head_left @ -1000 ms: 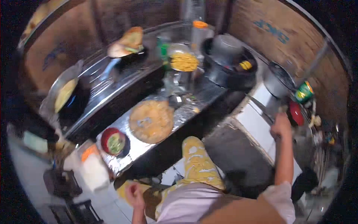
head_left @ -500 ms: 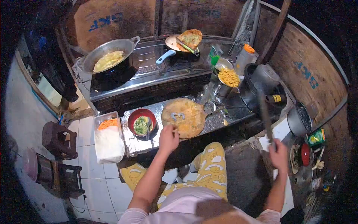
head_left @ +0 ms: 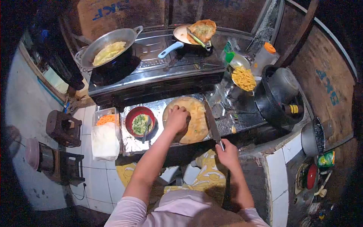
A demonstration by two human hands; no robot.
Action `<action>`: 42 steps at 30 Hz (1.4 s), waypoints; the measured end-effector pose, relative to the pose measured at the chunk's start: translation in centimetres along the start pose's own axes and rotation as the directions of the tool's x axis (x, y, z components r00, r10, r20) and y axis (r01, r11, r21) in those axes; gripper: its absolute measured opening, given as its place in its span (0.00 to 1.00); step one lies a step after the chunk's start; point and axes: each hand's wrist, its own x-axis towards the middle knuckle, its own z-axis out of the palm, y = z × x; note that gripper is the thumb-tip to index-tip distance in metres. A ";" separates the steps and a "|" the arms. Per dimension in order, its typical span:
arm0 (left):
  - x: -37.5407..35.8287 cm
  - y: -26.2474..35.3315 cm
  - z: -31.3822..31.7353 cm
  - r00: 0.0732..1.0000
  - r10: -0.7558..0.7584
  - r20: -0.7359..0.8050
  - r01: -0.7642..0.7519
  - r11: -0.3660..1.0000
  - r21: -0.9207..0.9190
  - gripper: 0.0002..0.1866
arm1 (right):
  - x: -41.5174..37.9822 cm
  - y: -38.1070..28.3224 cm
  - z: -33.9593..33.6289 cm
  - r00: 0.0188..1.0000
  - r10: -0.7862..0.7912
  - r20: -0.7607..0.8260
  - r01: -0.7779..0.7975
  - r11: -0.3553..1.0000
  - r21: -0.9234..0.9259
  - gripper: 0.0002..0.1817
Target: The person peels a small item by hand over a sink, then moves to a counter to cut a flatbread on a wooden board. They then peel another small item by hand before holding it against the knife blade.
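Observation:
My right hand [head_left: 228, 152] grips a large knife [head_left: 212, 123] by its handle, the long blade pointing away from me along the right edge of the round wooden cutting board [head_left: 197, 123]. On the left part of the board, my left hand [head_left: 177, 119] rests with fingers bent down and drawn together. Whatever lies under those fingers is hidden. Just left of the board is a red bowl [head_left: 131, 114] of egg and chopped greens [head_left: 139, 123], with a spoon [head_left: 145, 133] in it.
A wok [head_left: 90, 51] with frying food sits on the stove [head_left: 151, 66], beside a blue-handled pan [head_left: 181, 34] with a flat fried piece [head_left: 203, 31]. A pot of yellow strips [head_left: 244, 78] stands right. A plastic container [head_left: 106, 145] holds shredded orange food and something white.
My right hand has swung the knife leftward from the right side to the board's edge. My left hand has moved forward onto the board, covering the small grey curved pieces seen there before.

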 end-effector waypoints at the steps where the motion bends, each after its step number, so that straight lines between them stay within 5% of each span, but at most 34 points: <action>1: 0.0 0.0 0.4 1.000 0.002 0.007 -0.003 1.000 0.005 0.16 | 0.0 0.2 0.0 1.000 0.006 0.001 -0.006 1.000 0.007 0.13; 6: 0.1 1.3 1.9 0.969 -0.088 -0.230 0.086 0.996 -0.020 0.09 | -0.7 1.5 0.8 0.997 -0.080 0.001 0.080 0.997 0.001 0.13; 12: -0.9 1.5 2.1 0.925 -0.206 -0.320 0.212 0.977 -0.017 0.11 | -2.0 1.7 3.3 0.988 -0.100 0.116 0.108 0.992 -0.064 0.13; 15: -2.9 1.2 -1.4 0.943 -0.202 -0.266 0.191 0.979 -0.064 0.10 | -2.5 1.4 4.1 0.984 -0.098 0.149 0.105 0.994 -0.043 0.13; 24: -3.7 0.5 0.9 0.979 -0.063 -0.193 0.058 0.998 -0.031 0.07 | -1.3 -1.2 6.1 0.972 -0.136 0.190 0.149 0.987 -0.054 0.13; 30: -4.5 0.0 0.9 0.991 -0.049 -0.124 0.032 0.990 -0.137 0.19 | -1.1 -1.8 5.8 0.972 -0.140 0.188 0.158 0.984 -0.081 0.13; 32: -4.9 0.0 0.6 0.988 0.010 -0.153 -0.026 0.994 -0.106 0.12 | -1.2 -1.9 5.7 0.974 -0.120 0.191 0.138 0.987 -0.081 0.13; 42: -4.7 -0.6 0.6 0.978 0.187 -0.088 -0.178 0.979 0.104 0.15 | -1.0 -1.8 5.2 0.960 -0.192 0.206 0.221 0.967 -0.129 0.14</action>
